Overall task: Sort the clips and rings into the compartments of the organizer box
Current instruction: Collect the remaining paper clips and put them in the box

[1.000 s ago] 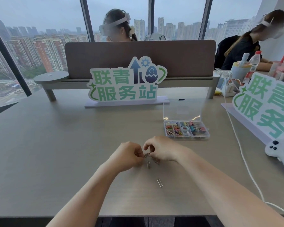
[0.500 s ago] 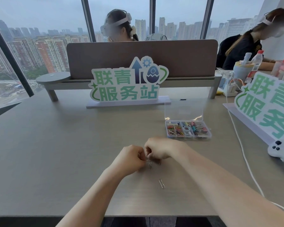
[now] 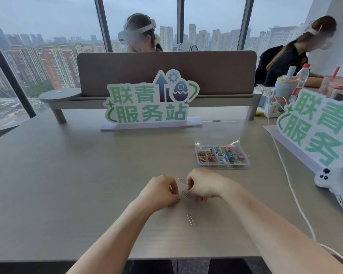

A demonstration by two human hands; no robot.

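Note:
My left hand (image 3: 159,191) and my right hand (image 3: 203,184) meet over the table, both pinching a small bunch of linked silver paper clips (image 3: 185,194) between them. One silver clip (image 3: 182,180) lies just behind the hands, another silver clip (image 3: 190,219) lies alone in front of them. The clear organizer box (image 3: 246,162) stands open further back to the right, its lid upright. Its compartments hold coloured paper clips, white rings and coloured binder clips.
A green-lettered sign (image 3: 150,101) stands behind the hands, a second sign (image 3: 321,131) at the right. A white cable (image 3: 291,186) runs down the right side past a white controller (image 3: 335,182). Two people sit beyond a brown desk divider (image 3: 166,73).
The hands stayed together over the same spot, still working the linked clips. A single clip now shows on the table just behind them.

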